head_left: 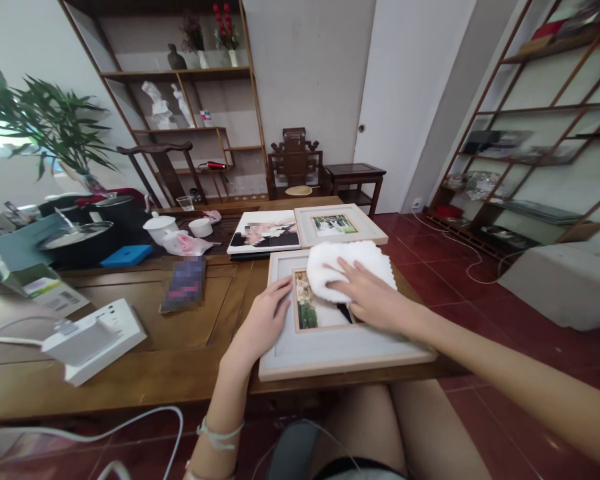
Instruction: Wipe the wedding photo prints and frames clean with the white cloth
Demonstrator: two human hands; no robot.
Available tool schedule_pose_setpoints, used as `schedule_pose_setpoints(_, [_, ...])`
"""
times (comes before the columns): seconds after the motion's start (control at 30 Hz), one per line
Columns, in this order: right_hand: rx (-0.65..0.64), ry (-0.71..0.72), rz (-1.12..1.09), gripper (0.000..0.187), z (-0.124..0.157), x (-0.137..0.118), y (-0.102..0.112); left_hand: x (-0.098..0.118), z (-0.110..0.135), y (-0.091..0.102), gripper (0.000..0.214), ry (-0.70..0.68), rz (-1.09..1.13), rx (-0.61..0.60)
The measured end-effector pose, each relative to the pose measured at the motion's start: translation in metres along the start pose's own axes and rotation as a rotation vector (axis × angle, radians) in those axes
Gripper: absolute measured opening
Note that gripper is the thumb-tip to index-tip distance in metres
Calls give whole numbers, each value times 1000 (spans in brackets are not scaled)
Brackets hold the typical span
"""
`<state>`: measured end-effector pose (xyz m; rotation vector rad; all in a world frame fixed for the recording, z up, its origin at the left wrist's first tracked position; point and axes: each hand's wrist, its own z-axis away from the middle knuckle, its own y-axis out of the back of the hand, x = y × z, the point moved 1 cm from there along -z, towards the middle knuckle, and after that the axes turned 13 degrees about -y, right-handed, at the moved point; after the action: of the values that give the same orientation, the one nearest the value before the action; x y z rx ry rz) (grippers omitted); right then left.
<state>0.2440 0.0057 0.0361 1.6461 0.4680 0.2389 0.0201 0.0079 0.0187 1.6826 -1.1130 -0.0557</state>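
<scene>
A light wooden picture frame (305, 367) with a wide pale mat lies flat at the table's front edge, a photo (307, 313) set in its middle. My left hand (267, 313) rests on the frame's left side, fingers laid flat near the photo's edge and holding nothing. Over the upper right of the frame my right hand (373, 293) presses a fluffy white cloth (330, 257), its fingers spread across it. The cloth covers part of the photo. Behind it lie a second framed photo (334, 225) and a white-edged picture panel (265, 233).
On the wooden table (180, 347) to the left stand a white power strip (105, 340), an opened small box (45, 287), a blue block (127, 255), white teaware (161, 228) and a black pot (80, 243). A pixelated packet (185, 283) lies nearer the frames. The table's right edge drops to red floor tiles.
</scene>
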Motion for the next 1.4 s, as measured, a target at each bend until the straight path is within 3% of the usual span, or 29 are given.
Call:
schedule_pose_setpoints(0.1, [86,-84,107,68,-36,13,-1,1,0,2,38,9,7,11])
schedule_pose_setpoints(0.23, [15,-69,123,66,-52,10,3,0,1,1,38,9,10,15])
schedule_pose_setpoints(0.4, [-205,97,-39,68,-7,-6,15,-2,1,-2,37,-4,-3,31])
schedule_pose_setpoints(0.57, [-420,131,-207,67,58,-35,48,0,0,-2,38,10,-3,15])
schedule_pose_setpoints(0.67, [-423,191,-268,66,79,-54,60,0,0,-1,39,-3,-10,6])
schedule_pose_setpoints(0.73, [-371,216,-287,67,81,-62,57,0,0,-1,39,-10,-15,4])
schedule_pose_setpoints(0.83, [-281,158,-256,71,66,-58,38,-1,0,-2,39,-12,-13,-1])
schedule_pose_setpoints(0.97, [-135,25,-99,69,21,-28,12,-1,0,-2,38,-8,4,15])
schedule_pose_setpoints(1.07, [-57,-66,7,65,-20,-7,8,-1,1,-1,38,-10,15,16])
schedule_pose_setpoints(1.17, [-69,-110,28,62,-50,-2,9,0,1,1,37,-13,16,19])
schedule_pose_setpoints(1.27, [-110,-39,25,63,-54,-13,10,1,1,1,37,-9,11,33])
schedule_pose_setpoints(1.4, [-203,139,-50,64,-20,-31,13,2,0,1,38,-14,23,35])
